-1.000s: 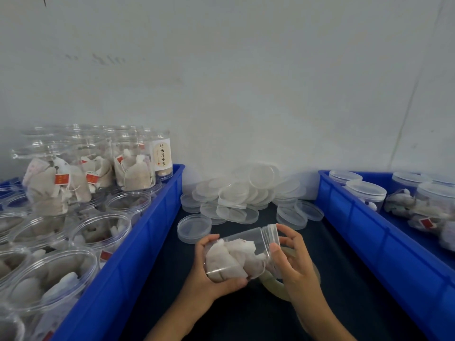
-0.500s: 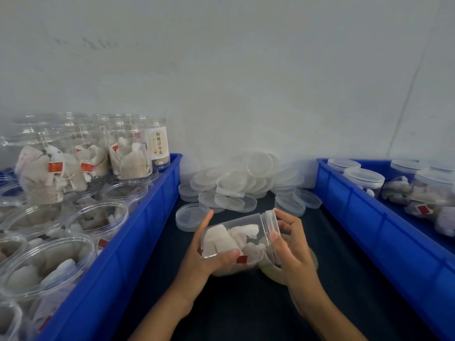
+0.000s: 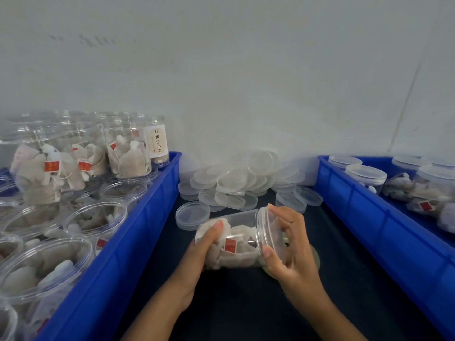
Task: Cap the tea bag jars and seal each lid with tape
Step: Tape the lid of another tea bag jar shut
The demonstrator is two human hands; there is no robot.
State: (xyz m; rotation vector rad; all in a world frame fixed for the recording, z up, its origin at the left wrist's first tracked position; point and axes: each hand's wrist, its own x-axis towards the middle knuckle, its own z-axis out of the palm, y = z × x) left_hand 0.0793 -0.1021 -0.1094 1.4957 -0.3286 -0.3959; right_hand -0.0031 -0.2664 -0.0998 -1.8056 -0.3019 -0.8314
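left hand [image 3: 202,249]: we see it reach in from low centre, fingers curled round the base end of the jar [image 3: 236,239], thumb on top.
right hand [image 3: 290,247]: wrist bent inward, fingers and thumb hooked round the lid [image 3: 267,233] at the jar mouth.
jar: lying on its side, held above the dark table [image 3: 246,311], tea bags inside.
tape roll [image 3: 315,260]: partly hidden under the right hand.
loose lids [image 3: 236,183]: we see them piled by the wall.
bins: left blue bin [image 3: 138,230] with open jars, right blue bin [image 3: 369,217] with capped ones.
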